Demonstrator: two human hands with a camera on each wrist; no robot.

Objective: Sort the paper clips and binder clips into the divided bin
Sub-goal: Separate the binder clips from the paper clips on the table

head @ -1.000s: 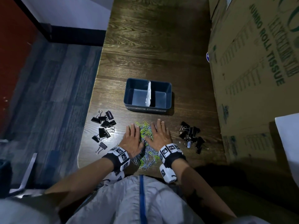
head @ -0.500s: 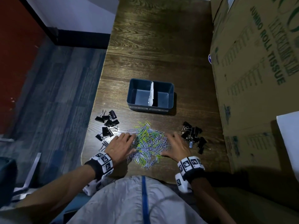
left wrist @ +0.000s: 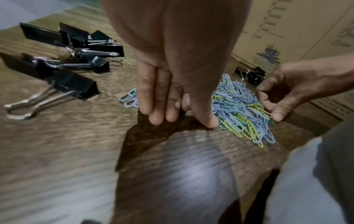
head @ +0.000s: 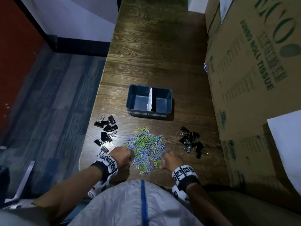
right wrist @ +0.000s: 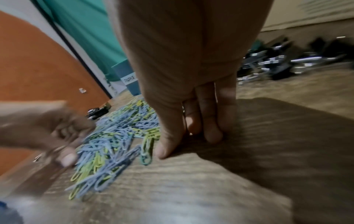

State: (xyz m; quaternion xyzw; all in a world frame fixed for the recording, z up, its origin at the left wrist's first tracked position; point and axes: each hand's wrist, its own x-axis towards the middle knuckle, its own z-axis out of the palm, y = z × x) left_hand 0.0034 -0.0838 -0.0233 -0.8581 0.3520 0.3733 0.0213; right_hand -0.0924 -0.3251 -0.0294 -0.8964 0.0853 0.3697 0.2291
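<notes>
Right now your left hand [head: 122, 155] sits at the left edge of the loose heap of blue, green and yellow plastic-coated paper clips [head: 147, 148], and your right hand [head: 170, 161] sits at its right edge. In the left wrist view your left fingers [left wrist: 155, 97] are pressed together and point down onto the dark wood-grain tabletop [head: 154, 51], the thumb tip touching the heap's edge. In the right wrist view your right fingers [right wrist: 208, 115] stand the same way. Neither hand plainly holds a clip; whether any are trapped under the palms I cannot tell.

Your target, the dark blue plastic bin with a white divider [head: 132, 101], stands farther along the table beyond the heap, both compartments bare, with two small labels on its near wall that are too dim to read. Black binder clips with silver wire handles lie in two groups: one to the left [head: 106, 132] and one to the right [head: 191, 141] of the heap, both apart from it.

Judging from this, you are about to gather paper clips. The risks:
- Coated clips slide and tangle, so a two-handed scoop could shed some on the way, or drop them over the table's near edge, which lies just beside your wrists.
- Carrying a big handful over the divider could spill clips into the wrong compartment.
- A wide sweep outward could drag binder clips into the heap.
- Check the labels before you drop anything.
</notes>
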